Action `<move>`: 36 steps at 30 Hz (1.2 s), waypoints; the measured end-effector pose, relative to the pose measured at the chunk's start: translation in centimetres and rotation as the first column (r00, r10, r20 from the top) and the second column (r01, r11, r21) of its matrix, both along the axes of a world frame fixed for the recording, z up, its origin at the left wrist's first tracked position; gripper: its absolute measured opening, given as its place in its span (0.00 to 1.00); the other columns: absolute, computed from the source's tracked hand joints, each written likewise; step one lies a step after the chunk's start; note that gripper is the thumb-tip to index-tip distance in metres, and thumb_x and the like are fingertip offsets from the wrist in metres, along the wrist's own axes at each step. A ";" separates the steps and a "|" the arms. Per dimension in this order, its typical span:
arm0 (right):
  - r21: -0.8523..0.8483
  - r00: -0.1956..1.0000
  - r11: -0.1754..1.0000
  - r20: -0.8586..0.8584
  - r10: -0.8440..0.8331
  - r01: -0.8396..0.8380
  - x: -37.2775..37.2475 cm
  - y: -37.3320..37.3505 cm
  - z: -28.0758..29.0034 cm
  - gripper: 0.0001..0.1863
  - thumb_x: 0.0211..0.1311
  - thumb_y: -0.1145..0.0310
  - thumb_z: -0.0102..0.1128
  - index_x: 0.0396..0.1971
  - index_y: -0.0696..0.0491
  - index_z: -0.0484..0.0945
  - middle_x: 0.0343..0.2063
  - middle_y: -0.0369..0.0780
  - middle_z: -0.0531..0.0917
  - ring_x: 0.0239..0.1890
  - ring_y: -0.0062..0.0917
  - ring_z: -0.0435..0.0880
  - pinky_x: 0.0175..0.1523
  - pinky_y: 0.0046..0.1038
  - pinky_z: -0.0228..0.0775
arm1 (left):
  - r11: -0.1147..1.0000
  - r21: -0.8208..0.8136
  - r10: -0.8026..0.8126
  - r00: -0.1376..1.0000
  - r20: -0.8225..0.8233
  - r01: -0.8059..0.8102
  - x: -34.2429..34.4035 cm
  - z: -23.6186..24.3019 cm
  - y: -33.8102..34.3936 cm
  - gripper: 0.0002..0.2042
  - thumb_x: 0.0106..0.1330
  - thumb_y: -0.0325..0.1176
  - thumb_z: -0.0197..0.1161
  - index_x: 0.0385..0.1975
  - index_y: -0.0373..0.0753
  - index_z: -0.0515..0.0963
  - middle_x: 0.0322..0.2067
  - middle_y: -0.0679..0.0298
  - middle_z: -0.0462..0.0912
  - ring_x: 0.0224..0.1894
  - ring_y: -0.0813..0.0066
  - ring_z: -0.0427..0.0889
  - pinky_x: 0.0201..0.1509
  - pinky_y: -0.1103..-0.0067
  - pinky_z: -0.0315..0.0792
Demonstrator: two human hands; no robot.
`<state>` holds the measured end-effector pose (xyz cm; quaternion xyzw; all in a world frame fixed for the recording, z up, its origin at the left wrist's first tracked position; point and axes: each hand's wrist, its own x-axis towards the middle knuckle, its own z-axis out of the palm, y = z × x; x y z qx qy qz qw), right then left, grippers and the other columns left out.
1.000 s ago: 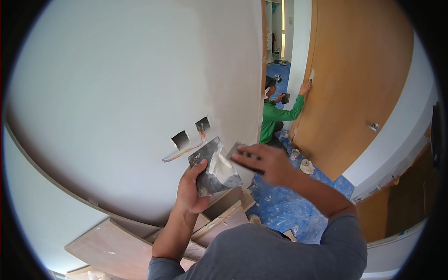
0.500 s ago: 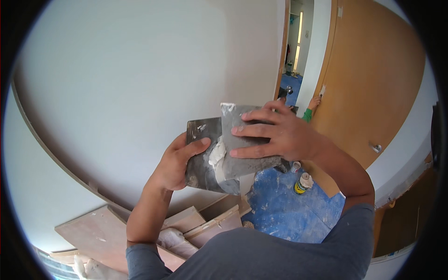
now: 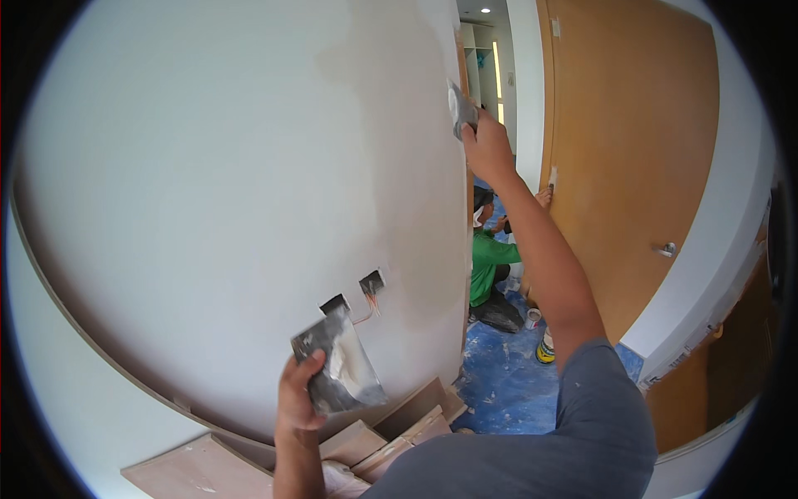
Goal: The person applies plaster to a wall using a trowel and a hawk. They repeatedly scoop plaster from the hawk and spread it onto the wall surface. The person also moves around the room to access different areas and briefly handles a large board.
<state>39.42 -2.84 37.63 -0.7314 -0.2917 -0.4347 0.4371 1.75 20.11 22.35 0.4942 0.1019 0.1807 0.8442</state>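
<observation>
My left hand [image 3: 297, 395] grips a grey flat filling blade [image 3: 328, 388] by its edge, thumb on its face. White putty [image 3: 351, 366] lies smeared across that face. Up at the right, my right hand [image 3: 490, 148] is closed around a second grey flat blade [image 3: 462, 115], held at the edge of the white wall [image 3: 249, 166] beside the doorway. White putty shows on this blade too. Whether its edge touches the wall, I cannot tell. Just past the left blade are two square wall openings, the upper one [image 3: 371, 281] with copper-coloured wires hanging out.
A co-worker in a green top [image 3: 490, 259] crouches in the doorway, one hand at the wooden door [image 3: 632, 158]. Tins, one with a yellow band [image 3: 545, 348], stand on the blue floor covering [image 3: 507, 382]. Board offcuts [image 3: 199, 472] lie along the wall's foot.
The two blades have come apart. My right hand has swung up to the wall's edge with its blade, while the left has lowered slightly. The view has shifted, bringing wall openings and co-worker into sight.
</observation>
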 end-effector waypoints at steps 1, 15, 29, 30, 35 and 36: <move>0.017 0.998 0.998 0.001 -0.055 0.055 1.7 0.9 0.1 0.19 0.66 0.70 0.53 0.53 0.63 0.78 0.35 0.58 0.84 0.41 0.51 0.86 0.50 0.46 0.77 | 1.000 -0.024 0.008 1.000 -0.012 -0.008 -0.3 -0.8 -0.3 0.19 0.69 0.34 0.62 0.56 0.31 0.75 0.44 0.58 0.85 0.42 0.68 0.87 0.49 0.72 0.81; -0.077 0.954 0.962 -0.125 -0.271 0.263 6.0 5.5 2.7 0.25 0.66 0.69 0.57 0.62 0.58 0.74 0.52 0.52 0.79 0.53 0.48 0.81 0.57 0.44 0.76 | 0.904 -0.369 0.123 0.957 -0.264 -0.218 -7.3 -12.3 1.5 0.16 0.70 0.29 0.57 0.55 0.33 0.75 0.46 0.57 0.85 0.47 0.62 0.86 0.54 0.64 0.80; 0.010 0.958 0.960 0.066 -0.280 0.280 -8.6 18.0 0.1 0.30 0.60 0.78 0.57 0.63 0.71 0.67 0.47 0.50 0.75 0.48 0.39 0.78 0.47 0.34 0.81 | 0.951 -0.272 0.042 0.934 -0.354 -0.146 -11.8 -13.3 4.5 0.24 0.70 0.29 0.56 0.67 0.32 0.71 0.63 0.61 0.78 0.52 0.79 0.81 0.39 0.86 0.78; -0.003 0.950 0.956 0.116 -0.291 0.294 -9.6 18.4 -0.1 0.30 0.59 0.78 0.58 0.62 0.73 0.67 0.47 0.52 0.75 0.48 0.38 0.78 0.47 0.33 0.80 | 0.949 -0.261 0.068 0.922 -0.380 -0.177 -11.0 -12.2 3.6 0.24 0.71 0.29 0.56 0.67 0.32 0.70 0.64 0.61 0.78 0.52 0.79 0.81 0.40 0.86 0.78; -0.113 0.997 0.991 0.008 -0.074 0.075 -11.6 15.4 -0.2 0.28 0.62 0.76 0.55 0.63 0.64 0.70 0.48 0.50 0.77 0.49 0.42 0.80 0.50 0.41 0.79 | 0.995 0.064 0.088 0.959 -0.270 -0.073 -12.1 -15.9 5.6 0.25 0.71 0.30 0.56 0.68 0.33 0.70 0.63 0.62 0.78 0.51 0.82 0.82 0.36 0.89 0.77; -0.083 1.000 0.996 -0.010 -0.010 0.009 -11.1 14.0 -0.2 0.27 0.62 0.75 0.54 0.64 0.61 0.70 0.49 0.49 0.77 0.51 0.43 0.80 0.52 0.44 0.78 | 0.913 0.401 0.157 0.975 -0.158 -0.082 -12.9 -18.3 6.3 0.25 0.71 0.30 0.56 0.68 0.34 0.70 0.63 0.63 0.78 0.51 0.82 0.82 0.35 0.90 0.77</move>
